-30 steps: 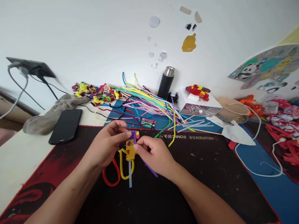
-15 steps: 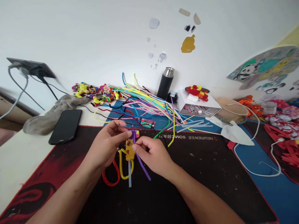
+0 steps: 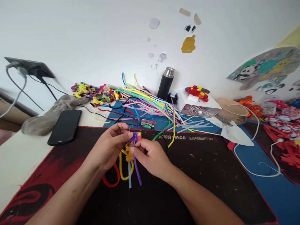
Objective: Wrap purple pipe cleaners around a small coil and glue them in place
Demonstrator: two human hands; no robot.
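Note:
Between the fingertips of my left hand (image 3: 114,140) is a small purple piece with pink and yellow at its end. A purple pipe cleaner (image 3: 137,172) hangs down from it. My right hand (image 3: 150,154) pinches this strand just below the piece. Under my hands lies a yellow glue gun (image 3: 129,153), partly hidden, with a pale glue stick (image 3: 130,178) poking out of its near end. Beside it on the black mat are a yellow loop (image 3: 121,168) and a red loop (image 3: 111,184); my left hand hides their upper parts.
A heap of coloured pipe cleaners (image 3: 150,103) spreads behind my hands, before a black thermos (image 3: 164,86). At left lie a phone (image 3: 65,126) and small colourful figures (image 3: 103,93). A white drawer box (image 3: 199,104) and white cable (image 3: 257,176) are on the right.
The purple strand's free end has swung left and hangs more steeply. The small purple piece has shifted slightly right, showing more pink and yellow. Both hands keep their pinch.

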